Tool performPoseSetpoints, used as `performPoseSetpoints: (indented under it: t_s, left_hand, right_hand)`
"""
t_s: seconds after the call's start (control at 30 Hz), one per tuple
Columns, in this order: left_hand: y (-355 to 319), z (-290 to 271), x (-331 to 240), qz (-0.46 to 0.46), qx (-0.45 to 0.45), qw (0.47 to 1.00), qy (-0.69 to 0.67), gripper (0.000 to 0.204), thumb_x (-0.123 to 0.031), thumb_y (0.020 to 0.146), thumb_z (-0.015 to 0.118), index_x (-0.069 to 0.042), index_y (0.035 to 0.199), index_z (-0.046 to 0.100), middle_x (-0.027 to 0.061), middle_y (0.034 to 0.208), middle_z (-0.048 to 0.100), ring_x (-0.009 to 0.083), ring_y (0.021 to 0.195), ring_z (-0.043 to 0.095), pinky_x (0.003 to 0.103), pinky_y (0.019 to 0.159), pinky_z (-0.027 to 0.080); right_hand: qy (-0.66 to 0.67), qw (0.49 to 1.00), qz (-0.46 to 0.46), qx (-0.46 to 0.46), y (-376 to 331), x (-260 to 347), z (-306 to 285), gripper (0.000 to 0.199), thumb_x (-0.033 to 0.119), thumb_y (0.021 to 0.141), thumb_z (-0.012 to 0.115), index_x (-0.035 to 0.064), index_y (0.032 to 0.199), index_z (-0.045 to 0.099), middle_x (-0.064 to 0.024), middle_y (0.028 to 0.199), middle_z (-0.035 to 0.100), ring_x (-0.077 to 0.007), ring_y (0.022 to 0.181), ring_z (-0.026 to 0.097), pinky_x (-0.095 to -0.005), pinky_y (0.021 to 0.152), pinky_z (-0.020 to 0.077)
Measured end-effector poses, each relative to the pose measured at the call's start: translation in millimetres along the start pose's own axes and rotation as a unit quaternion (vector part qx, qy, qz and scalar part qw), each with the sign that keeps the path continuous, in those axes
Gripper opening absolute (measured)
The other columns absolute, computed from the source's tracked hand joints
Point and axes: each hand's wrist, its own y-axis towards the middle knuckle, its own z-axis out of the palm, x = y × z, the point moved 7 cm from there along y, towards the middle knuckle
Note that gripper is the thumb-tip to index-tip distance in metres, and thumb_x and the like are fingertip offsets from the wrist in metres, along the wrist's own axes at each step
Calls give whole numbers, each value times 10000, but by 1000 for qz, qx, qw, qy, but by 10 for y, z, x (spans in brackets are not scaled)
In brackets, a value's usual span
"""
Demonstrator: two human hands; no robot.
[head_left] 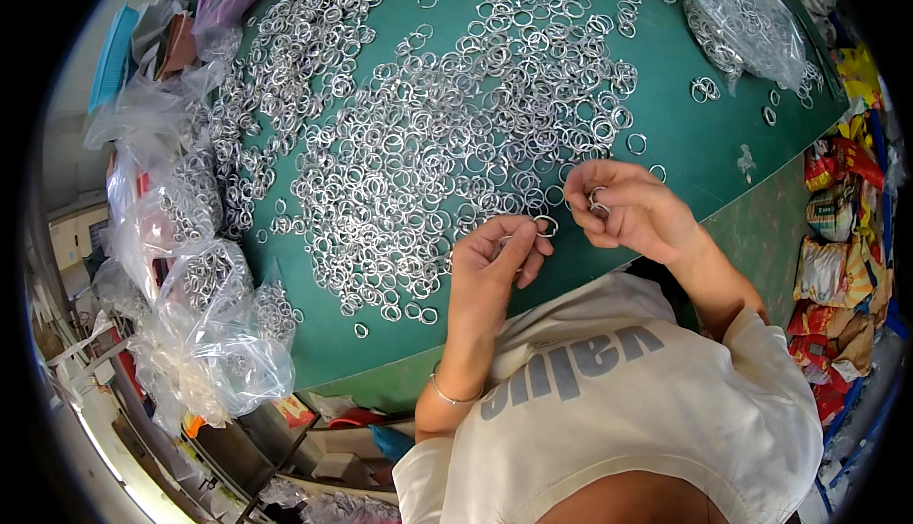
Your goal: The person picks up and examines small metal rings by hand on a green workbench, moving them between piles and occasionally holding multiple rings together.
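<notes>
My left hand [495,258] pinches one metal ring [547,227] between thumb and fingertips, grip closed on it, just above the green bench [704,144]. My right hand [628,208] is curled shut around a few rings [597,201], kept together there. The loose ring pile [447,134] lies spread flat within reach. Clear plastic bags [209,334] at my left hold more rings; another bag [747,20] sits far right.

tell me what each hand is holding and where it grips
Left hand pinches a metal ring by its rim at the fingertips; right hand holds small rings in curled fingers.
</notes>
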Motion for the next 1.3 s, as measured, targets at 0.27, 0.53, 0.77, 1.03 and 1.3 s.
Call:
performPoseSetpoints:
  t_s: [0.27,0.53,0.77,1.03,1.3]
  left_hand:
    - [-71,-260,-182,77,-101,985,117,132,-75,884,546,31,928,613,50,741,610,32,547,452,159,448,320]
    - [-143,-352,-368,177,-189,888,380,119,-41,848,576,34,929,619,35,671,604,39,496,462,189,439,357]
    - [-225,-301,-470,234,-232,838,436,159,-16,852,551,31,995,598,34,608,564,61,470,464,199,429,356]
    - [-167,-344,-124,-6,2,992,-127,244,-68,892,432,34,1094,523,102,858,555,76,493,409,162,386,315]
    - [-104,-381,-116,-2,-16,965,-262,266,-44,861,422,60,1091,506,101,902,504,105,633,400,178,444,313]
  right_hand:
    - [-621,750,-179,-139,-93,327,36,196,124,785,638,55,967,618,-22,656,516,-143,533,459,-288,483,383]
    - [-770,572,-264,-100,7,176,235,221,139,748,662,58,946,606,-50,745,546,-221,621,546,-318,536,430]
    - [-196,977,-68,-47,48,279,148,141,103,807,603,38,932,597,4,719,517,-113,578,447,-232,460,352]
    - [-722,629,-257,-132,168,151,316,119,125,752,663,44,814,603,-67,691,592,-222,554,565,-323,478,415]
    - [12,998,-58,-11,166,260,103,259,279,880,475,30,904,543,-23,770,521,-97,495,400,-217,383,289]
